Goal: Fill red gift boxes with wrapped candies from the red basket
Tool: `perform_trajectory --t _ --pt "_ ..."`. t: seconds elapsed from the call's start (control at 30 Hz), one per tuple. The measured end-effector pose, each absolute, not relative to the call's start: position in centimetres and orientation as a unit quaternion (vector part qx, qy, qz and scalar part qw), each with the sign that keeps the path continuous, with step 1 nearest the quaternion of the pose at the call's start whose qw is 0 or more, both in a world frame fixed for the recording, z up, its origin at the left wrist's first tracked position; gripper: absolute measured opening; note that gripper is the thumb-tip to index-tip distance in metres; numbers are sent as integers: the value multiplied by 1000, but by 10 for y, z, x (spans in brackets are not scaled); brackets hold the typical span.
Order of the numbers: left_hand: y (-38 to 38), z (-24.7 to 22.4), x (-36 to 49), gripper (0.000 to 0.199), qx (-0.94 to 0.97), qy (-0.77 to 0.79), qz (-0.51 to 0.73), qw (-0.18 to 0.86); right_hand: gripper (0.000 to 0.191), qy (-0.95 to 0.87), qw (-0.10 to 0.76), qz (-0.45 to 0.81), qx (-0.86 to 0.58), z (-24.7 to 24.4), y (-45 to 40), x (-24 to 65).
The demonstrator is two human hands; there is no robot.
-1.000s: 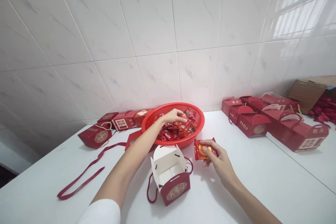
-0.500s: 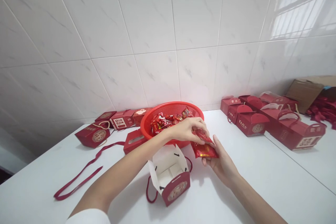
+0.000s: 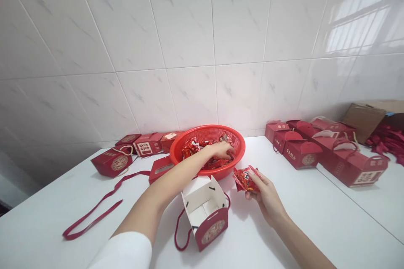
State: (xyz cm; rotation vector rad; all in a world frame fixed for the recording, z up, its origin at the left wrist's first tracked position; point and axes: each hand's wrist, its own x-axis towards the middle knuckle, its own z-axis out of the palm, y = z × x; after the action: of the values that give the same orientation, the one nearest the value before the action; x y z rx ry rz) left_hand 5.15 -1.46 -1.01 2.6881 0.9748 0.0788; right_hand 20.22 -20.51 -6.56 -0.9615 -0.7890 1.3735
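Note:
My left hand [image 3: 223, 150] reaches into a red plastic basket [image 3: 239, 164] of shiny red wrapped sweets [image 3: 193, 146]. Its fingers curl down among the wrappers, and what they grip there is hidden. To the right of the basket, above the table, my right hand [image 3: 267, 196] pinches red candy packets [image 3: 244, 179] between thumb and fingers. In front of the basket, beneath my left forearm, stands an open dark-red gift box [image 3: 212, 230] with a white inside and rope handles. No sweets show inside it.
Several closed red gift boxes stand at the left, including one with a pale cord [image 3: 113, 163]. More boxes [image 3: 301, 151] line the right side. A loose ribbon [image 3: 91, 220] lies on the white table [image 3: 318, 218]. A cardboard carton [image 3: 362, 119] holds dark-red ribbons [image 3: 389, 138]. Tiled wall behind.
My left hand has left the packets in my right hand and moved left into the basket. My right hand keeps the packets, lifted slightly beside the basket. The open box stays put.

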Motion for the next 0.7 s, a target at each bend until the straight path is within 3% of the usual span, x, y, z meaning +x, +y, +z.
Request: perform_trajectory --t 0.07,0.23,0.33,0.43,0.5,0.57,0.7 --pt "-9 -15 51 13 922 353 44 152 49 -346 601 587 -417 -67 -204 204" --pt "0 -15 30 34 880 431 137 148 48 -354 599 584 -419 -66 -205 204" --pt "3 -13 17 34 855 468 170 143 49 -364 594 581 -421 -64 -207 203" --pt "3 -10 12 21 833 502 203 117 49 -373 596 571 -424 -63 -207 202" --pt "1 -8 14 34 830 506 213 101 50 -374 599 564 -428 -63 -207 202" --pt "-4 -8 20 46 845 487 191 112 50 -373 601 559 -432 -63 -206 203" --pt "-14 -15 34 51 887 417 48 193 52 -379 593 556 -442 -64 -206 203"
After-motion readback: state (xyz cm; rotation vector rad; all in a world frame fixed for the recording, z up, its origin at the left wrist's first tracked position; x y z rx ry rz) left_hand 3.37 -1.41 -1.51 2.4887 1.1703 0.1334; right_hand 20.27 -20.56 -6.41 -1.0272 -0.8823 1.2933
